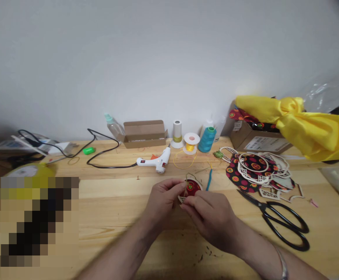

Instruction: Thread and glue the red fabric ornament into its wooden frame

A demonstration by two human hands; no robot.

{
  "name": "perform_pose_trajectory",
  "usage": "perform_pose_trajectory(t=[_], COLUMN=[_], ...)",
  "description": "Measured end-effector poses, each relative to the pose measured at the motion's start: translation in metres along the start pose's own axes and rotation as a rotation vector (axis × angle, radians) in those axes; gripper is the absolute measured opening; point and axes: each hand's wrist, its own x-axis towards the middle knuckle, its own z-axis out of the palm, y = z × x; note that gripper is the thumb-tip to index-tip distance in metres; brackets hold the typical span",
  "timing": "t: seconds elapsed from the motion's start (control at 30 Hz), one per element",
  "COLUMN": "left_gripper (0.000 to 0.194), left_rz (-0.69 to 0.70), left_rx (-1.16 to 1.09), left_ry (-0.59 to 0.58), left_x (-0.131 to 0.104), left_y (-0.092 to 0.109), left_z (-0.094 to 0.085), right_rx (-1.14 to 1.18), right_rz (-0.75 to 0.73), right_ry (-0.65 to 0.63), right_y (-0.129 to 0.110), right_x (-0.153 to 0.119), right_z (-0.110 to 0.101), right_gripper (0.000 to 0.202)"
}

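Observation:
Between my hands, over the table's middle, is a small round ornament (194, 187) with dark red patterned cloth and a pale cut-out rim. My left hand (166, 196) grips it by the left edge, thumb on the front. A thin olive cord (190, 175) loops up from the ornament's top. Pinched at the ornament's lower edge, my right hand (208, 212) has its fingers closed; its fingertips partly cover the rim, and whether they hold cord too I cannot tell. Just beyond lies a blue strip (209, 179) with a yellow end.
A white glue gun (154, 161) with a black cable lies behind my hands. Thread spools (191, 143) and an open cardboard box (144, 134) line the wall. Black scissors (274, 217) lie right, below cloth and lattice pieces (254, 171). Yellow fabric (297, 124) drapes over a carton.

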Motion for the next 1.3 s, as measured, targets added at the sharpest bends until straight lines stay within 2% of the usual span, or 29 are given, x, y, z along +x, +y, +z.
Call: perform_pose_trajectory(t=[0.17, 0.27, 0.33, 0.4, 0.43, 0.47, 0.53, 0.63, 0.73, 0.93, 1.1, 1.3], left_gripper=[0.013, 0.012, 0.013, 0.015, 0.015, 0.016, 0.017, 0.018, 0.017, 0.009, 0.01, 0.011], left_rz=[-0.095, -0.109, -0.099, -0.085, -0.085, -0.089, -0.094, -0.075, -0.064, -0.008, -0.051, -0.051], left_rx=[-0.16, -0.216, -0.211, -0.169, -0.141, -0.112, -0.05, 0.04, 0.08, 0.08, 0.126, 0.113], left_ry=[-0.036, -0.041, -0.028, -0.005, 0.006, 0.014, 0.011, -0.021, -0.063, -0.161, -0.126, -0.156], left_x=[0.002, 0.002, 0.002, 0.001, 0.001, 0.001, 0.0, -0.001, -0.004, -0.006, -0.006, -0.007], left_y=[-0.003, -0.003, -0.002, -0.002, -0.002, -0.002, -0.002, -0.003, -0.002, 0.002, 0.001, 0.002], left_z=[0.0, 0.0, 0.001, 0.002, 0.002, 0.002, 0.002, 0.001, 0.001, 0.006, 0.006, 0.006], right_rx=[-0.214, -0.097, 0.063, 0.223, 0.303, 0.395, 0.61, 0.894, 1.049, 1.19, 1.199, 1.155], right_rz=[-0.174, -0.188, -0.087, 0.114, 0.232, 0.345, 0.534, 0.7, 0.76, 0.85, 0.889, 0.889], right_ry=[-0.097, -0.041, 0.118, 0.283, 0.317, 0.302, 0.179, 0.012, 0.0, 0.036, 0.052, 0.065], right_y=[0.001, 0.002, 0.004, 0.007, 0.009, 0.012, 0.016, 0.019, 0.017, 0.013, 0.012, 0.011], right_x=[0.001, 0.004, 0.006, 0.01, 0.012, 0.014, 0.017, 0.02, 0.02, 0.022, 0.024, 0.025], right_z=[0.0, -0.007, -0.012, -0.016, -0.017, -0.017, -0.015, -0.011, -0.008, -0.011, -0.014, -0.016], right_gripper=[0.023, 0.018, 0.013, 0.012, 0.013, 0.016, 0.02, 0.023, 0.022, 0.022, 0.023, 0.02])
